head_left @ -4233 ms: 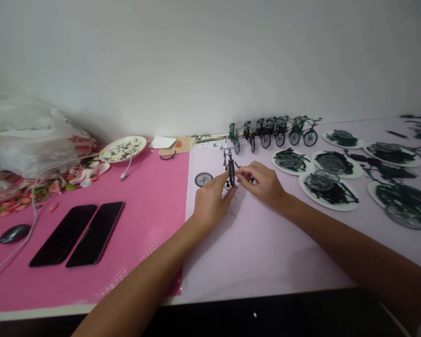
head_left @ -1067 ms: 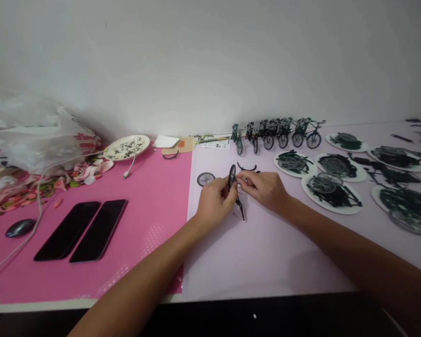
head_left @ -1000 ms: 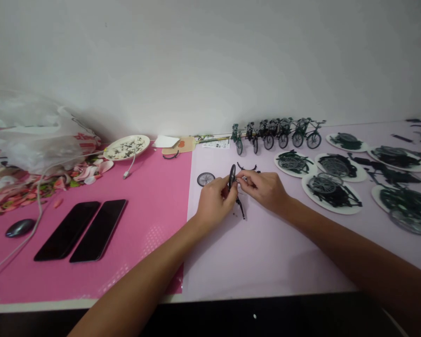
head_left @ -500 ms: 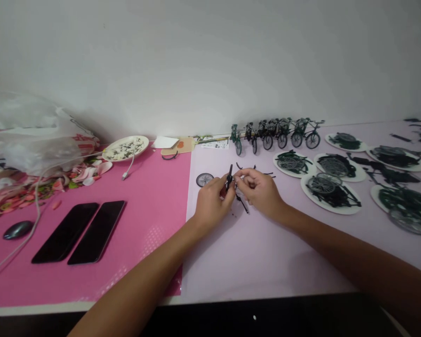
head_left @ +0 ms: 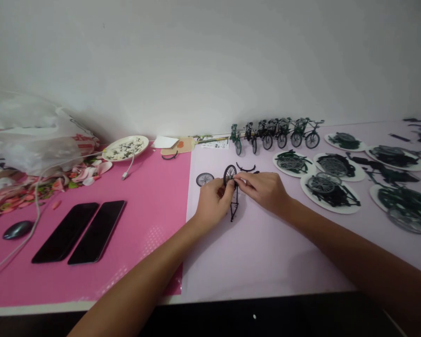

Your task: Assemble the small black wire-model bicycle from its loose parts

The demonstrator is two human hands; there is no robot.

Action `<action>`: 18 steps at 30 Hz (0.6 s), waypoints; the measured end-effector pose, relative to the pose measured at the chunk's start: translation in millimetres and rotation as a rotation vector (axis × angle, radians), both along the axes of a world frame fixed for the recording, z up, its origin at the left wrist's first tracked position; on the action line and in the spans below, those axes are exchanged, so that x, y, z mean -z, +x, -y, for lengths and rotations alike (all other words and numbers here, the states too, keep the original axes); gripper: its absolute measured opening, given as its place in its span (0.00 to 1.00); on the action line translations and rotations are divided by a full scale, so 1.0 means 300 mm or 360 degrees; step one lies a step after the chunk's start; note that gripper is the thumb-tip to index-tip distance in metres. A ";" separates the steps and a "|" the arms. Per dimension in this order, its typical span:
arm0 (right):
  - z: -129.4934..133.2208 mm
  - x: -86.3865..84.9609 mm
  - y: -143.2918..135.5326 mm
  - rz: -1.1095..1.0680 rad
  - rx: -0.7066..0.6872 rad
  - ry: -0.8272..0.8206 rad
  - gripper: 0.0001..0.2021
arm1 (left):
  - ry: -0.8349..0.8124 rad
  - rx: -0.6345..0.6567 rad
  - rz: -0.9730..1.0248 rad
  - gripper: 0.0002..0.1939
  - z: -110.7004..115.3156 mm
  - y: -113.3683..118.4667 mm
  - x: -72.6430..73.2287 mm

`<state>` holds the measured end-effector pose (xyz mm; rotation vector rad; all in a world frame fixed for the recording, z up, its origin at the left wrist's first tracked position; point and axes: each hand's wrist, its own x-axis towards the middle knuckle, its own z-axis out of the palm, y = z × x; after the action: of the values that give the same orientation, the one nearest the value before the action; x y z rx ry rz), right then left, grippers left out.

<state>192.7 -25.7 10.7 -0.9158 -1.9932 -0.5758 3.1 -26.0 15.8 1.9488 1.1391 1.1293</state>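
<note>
Between my two hands is a small black toy bicycle frame (head_left: 234,206) with a spoked wheel (head_left: 229,174) at its upper end. My left hand (head_left: 214,199) is closed around the wheel and the top of the frame. The thumb and fingertips of my right hand (head_left: 264,188) pinch at the wheel's hub; any small part between them is too small to make out. Behind my left hand a loose spoked wheel (head_left: 205,179) lies flat on the pale sheet. A thin curved black piece (head_left: 245,167) lies just beyond my right hand.
Several assembled toy bicycles (head_left: 277,133) stand along the wall. White plates of bicycle parts (head_left: 331,206) fill the right side. On the pink sheet (head_left: 136,234) lie two dark phones (head_left: 97,233), a mouse (head_left: 18,230), a plate (head_left: 126,148) with small bits, petals and a plastic bag (head_left: 31,131).
The wheel and frame have turned: the wheel's spoked face now shows and the frame points down toward me. My right hand has flattened and its fingertips have moved to the hub.
</note>
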 end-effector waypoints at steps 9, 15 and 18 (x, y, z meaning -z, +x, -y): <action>0.004 0.004 -0.011 -0.0282 -0.0103 -0.0107 0.05 | -0.0583 0.0341 0.0598 0.21 -0.024 0.005 -0.007; 0.012 -0.033 -0.032 -0.0427 -0.0258 -0.0057 0.05 | -0.0785 0.0260 0.0995 0.22 -0.060 0.002 0.010; 0.012 -0.033 -0.043 -0.0506 -0.0235 -0.0097 0.07 | -0.0912 0.0386 0.1121 0.22 -0.071 0.003 0.018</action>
<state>179.7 -29.4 20.7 -0.8312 -1.7783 -0.2687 4.0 -4.6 10.5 1.0764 0.7034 1.0715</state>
